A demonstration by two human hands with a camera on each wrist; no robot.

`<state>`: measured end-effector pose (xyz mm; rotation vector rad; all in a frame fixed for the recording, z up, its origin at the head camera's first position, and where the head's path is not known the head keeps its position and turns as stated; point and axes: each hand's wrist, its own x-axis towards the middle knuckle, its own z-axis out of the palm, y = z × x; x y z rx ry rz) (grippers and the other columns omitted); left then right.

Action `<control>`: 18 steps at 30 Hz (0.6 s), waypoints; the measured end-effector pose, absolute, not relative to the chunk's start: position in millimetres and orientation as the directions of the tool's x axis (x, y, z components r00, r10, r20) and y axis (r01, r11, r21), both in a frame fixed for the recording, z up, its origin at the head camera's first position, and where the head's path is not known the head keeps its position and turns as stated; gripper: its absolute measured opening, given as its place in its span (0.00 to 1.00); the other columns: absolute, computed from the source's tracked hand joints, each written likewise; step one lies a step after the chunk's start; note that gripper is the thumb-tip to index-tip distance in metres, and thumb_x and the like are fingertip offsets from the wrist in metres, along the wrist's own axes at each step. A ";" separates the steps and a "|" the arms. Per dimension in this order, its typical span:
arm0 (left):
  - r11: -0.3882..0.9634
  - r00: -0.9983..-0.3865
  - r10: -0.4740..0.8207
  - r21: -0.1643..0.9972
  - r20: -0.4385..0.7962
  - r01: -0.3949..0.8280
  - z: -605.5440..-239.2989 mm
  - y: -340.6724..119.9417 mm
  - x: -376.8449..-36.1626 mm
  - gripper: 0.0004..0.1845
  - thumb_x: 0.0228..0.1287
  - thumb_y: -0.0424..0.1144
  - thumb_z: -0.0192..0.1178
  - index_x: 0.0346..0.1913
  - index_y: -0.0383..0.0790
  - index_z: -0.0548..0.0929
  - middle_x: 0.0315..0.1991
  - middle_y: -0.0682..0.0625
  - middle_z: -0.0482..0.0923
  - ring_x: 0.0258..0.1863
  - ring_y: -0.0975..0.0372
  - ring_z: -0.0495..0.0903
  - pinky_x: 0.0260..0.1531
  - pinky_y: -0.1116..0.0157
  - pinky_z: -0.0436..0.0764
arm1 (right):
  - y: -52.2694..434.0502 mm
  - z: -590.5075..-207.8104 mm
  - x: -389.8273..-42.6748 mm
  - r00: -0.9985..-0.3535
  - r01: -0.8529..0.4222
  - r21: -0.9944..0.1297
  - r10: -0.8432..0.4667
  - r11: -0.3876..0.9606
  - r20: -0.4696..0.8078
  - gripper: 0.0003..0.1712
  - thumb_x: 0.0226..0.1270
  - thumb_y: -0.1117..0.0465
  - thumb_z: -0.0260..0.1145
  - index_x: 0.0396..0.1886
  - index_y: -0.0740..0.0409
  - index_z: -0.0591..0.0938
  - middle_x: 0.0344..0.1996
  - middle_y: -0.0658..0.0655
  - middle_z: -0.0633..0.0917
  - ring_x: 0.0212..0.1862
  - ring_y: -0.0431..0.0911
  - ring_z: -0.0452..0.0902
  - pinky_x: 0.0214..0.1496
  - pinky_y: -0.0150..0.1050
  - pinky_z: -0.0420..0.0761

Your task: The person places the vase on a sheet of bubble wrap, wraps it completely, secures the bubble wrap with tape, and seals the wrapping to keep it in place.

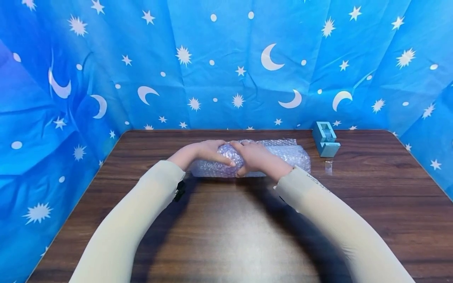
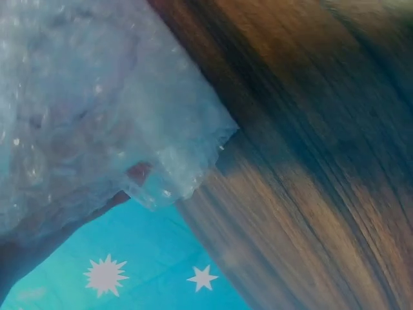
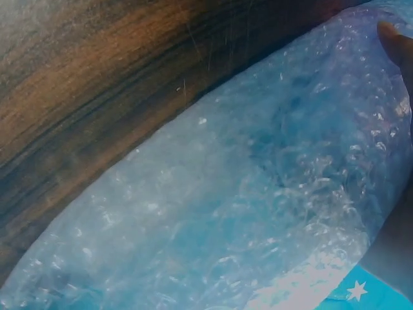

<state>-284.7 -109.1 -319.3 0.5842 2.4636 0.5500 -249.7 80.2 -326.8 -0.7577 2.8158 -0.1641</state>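
Bubble wrap [image 1: 231, 154], 2 hands [image 1: 208, 151] gripping — near table's far edge [image 1: 159, 131], roomy nearside

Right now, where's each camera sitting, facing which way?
Head: on the head, facing forward and down at bubble wrap; sleeves, left hand, right hand show.
Left wrist: on that wrist, facing bubble wrap and table; dark edge, perhaps hand.
Right wrist: on that wrist, facing bubble wrap; fingertip shows.
Wrist views share bubble wrap, table, starry cloth.

Bubble wrap [image 1: 232, 152] partly hidden by your right hand [image 1: 257, 158] at head view's centre, sleeve writing [image 1: 318, 183] too small to read
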 end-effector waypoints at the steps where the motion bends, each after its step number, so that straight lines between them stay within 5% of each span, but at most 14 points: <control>1: 0.823 -0.768 0.510 0.481 -0.388 0.303 -319.8 -109.7 -282.7 0.50 0.65 0.59 0.65 0.80 0.38 0.56 0.76 0.36 0.64 0.74 0.43 0.67 0.75 0.43 0.67 | 80.5 -326.9 -250.2 -0.842 -0.480 -0.172 -0.507 0.860 -0.186 0.63 0.54 0.45 0.81 0.82 0.56 0.55 0.76 0.68 0.68 0.76 0.65 0.65 0.80 0.61 0.62; 12: 0.864 -0.848 0.497 0.194 -0.181 0.465 -314.4 -110.7 -251.0 0.47 0.69 0.65 0.59 0.78 0.37 0.62 0.71 0.35 0.73 0.69 0.43 0.76 0.69 0.44 0.75 | 76.8 -327.4 -250.9 -0.849 -0.473 -0.143 -0.493 0.869 -0.189 0.62 0.54 0.45 0.81 0.82 0.55 0.56 0.76 0.67 0.69 0.76 0.65 0.66 0.78 0.62 0.66; 18: 0.860 -0.859 0.510 0.001 0.047 0.510 -314.9 -106.7 -220.4 0.43 0.68 0.60 0.63 0.74 0.34 0.68 0.69 0.34 0.75 0.67 0.43 0.78 0.66 0.42 0.77 | 75.1 -326.7 -250.9 -0.849 -0.490 -0.107 -0.501 0.865 -0.169 0.63 0.53 0.44 0.81 0.82 0.57 0.57 0.74 0.69 0.72 0.74 0.66 0.69 0.76 0.63 0.69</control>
